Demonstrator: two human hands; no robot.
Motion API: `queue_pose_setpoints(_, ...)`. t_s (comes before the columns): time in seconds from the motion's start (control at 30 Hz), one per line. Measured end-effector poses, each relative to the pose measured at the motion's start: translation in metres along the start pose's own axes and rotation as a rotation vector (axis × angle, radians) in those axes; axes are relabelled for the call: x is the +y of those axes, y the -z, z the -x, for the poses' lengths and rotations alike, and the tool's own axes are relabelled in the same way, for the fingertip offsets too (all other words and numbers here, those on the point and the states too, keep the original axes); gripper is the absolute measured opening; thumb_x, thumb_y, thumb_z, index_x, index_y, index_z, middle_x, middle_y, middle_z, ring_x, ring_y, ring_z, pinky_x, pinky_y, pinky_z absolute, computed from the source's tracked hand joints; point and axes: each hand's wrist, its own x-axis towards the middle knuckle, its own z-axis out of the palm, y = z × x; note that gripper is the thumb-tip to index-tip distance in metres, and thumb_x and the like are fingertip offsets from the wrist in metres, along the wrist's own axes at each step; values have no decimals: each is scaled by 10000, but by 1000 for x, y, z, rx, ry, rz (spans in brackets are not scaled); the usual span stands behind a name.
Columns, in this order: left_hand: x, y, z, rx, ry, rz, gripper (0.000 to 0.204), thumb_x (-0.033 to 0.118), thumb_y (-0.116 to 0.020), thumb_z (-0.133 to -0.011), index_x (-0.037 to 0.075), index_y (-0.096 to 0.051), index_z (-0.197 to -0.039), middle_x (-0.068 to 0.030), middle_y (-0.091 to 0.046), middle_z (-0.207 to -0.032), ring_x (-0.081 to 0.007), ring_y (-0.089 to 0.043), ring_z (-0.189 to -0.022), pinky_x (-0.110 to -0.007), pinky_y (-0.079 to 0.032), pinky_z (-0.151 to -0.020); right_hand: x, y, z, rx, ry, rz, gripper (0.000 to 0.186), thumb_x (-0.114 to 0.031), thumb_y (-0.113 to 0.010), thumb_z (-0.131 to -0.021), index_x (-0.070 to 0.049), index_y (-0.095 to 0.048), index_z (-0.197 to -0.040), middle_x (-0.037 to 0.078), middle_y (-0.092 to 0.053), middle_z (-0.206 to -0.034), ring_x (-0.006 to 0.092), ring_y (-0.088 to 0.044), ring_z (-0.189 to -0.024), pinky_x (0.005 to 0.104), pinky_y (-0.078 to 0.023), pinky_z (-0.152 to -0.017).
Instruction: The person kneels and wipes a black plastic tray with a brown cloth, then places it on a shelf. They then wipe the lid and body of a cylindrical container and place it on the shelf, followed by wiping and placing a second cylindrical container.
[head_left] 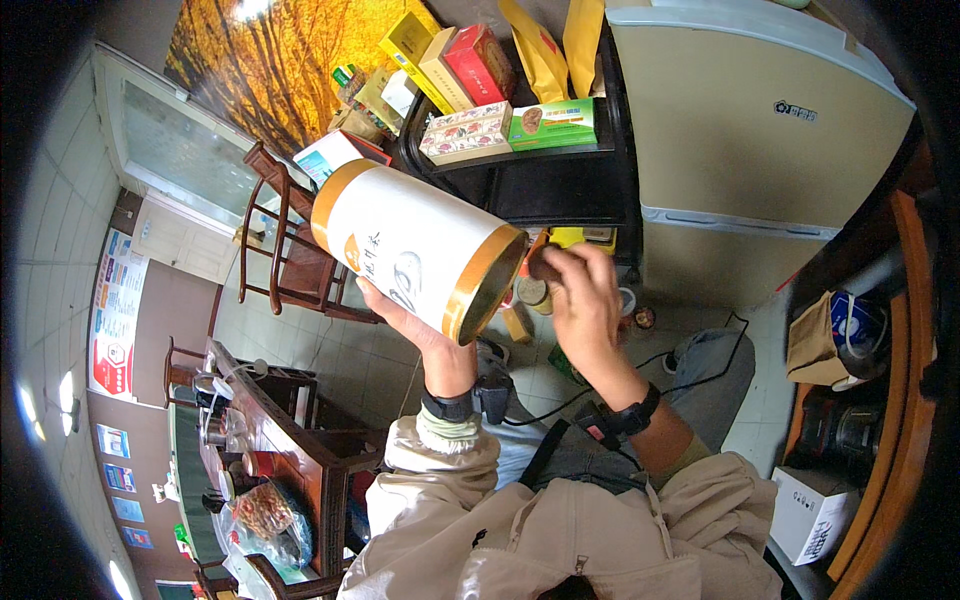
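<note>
My left hand (430, 340) holds a large white canister (415, 245) with gold bands at both ends and dark brushwork on its side. The canister is tilted, its lower right end turned toward my right hand. That end face (492, 296) looks dark and is seen at a slant. Close beside it, my right hand (585, 305) has its fingers curled together. A small dark patch shows at the fingertips, and I cannot make out what it is. Below, on the floor, stands a small round tin (533, 292), partly covered by my right hand.
Ahead, a black shelf cart (520, 188) bears boxes and yellow bags (535, 55). A fridge (760, 130) stands at the right, beside a wooden shelf (895, 400) with a white box (815, 515). Wooden chairs (300, 255) and a cluttered table (290, 430) are at the left. A black cable (600, 390) crosses my legs.
</note>
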Motion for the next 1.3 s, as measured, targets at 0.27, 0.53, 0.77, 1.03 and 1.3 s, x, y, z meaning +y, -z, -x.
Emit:
queue_pose_setpoints(0.27,-4,0,0,-2,29,28,753,615,-451,-923,106,-331,-1465,-120,-475,-1408,-312,-533,-1210,-463,-468,-1004,-19,5,17,151,266,-232,363,43,-718,-741,-63,-601,-1067,161,-518,-1166,313,-566,-1040,379,-504,-846)
queue_pose_setpoints(0.53,-3,0,9,29,54,7,756,628,-442,-911,92,-365,-1439,-112,-535,-1330,-282,-577,-1147,-431,-508,-945,-39,-10,13,187,515,-279,370,-91,-734,-727,-158,-661,-1084,121,-578,-1118,281,-631,-874,371,-539,-704)
queue_pose_setpoints(0.77,4,-1,9,-74,7,-1,790,646,-453,-906,98,-330,-1462,-123,-489,-1382,-295,-539,-1186,-453,-473,-991,-33,-1,-11,210,416,-264,431,7,-757,-680,-71,-600,-1074,159,-566,-1142,329,-597,-948,406,-506,-803)
queue_pose_setpoints(1.03,7,4,7,-65,-13,32,790,635,-484,-897,107,-322,-1461,-113,-464,-1397,-290,-519,-1205,-457,-461,-1000,-24,-17,-6,174,151,-398,366,39,-712,-739,-31,-588,-1077,174,-631,-1027,378,-632,-895,428,-511,-761)
queue_pose_setpoints(1.3,7,4,1,-18,-87,-43,798,667,-425,-908,90,-342,-1453,-106,-508,-1353,-272,-561,-1149,-418,-503,-947,-31,-15,18,-132,218,-392,259,-40,-731,-721,-74,-642,-961,71,-625,-887,285,-634,-737,383,-503,-613)
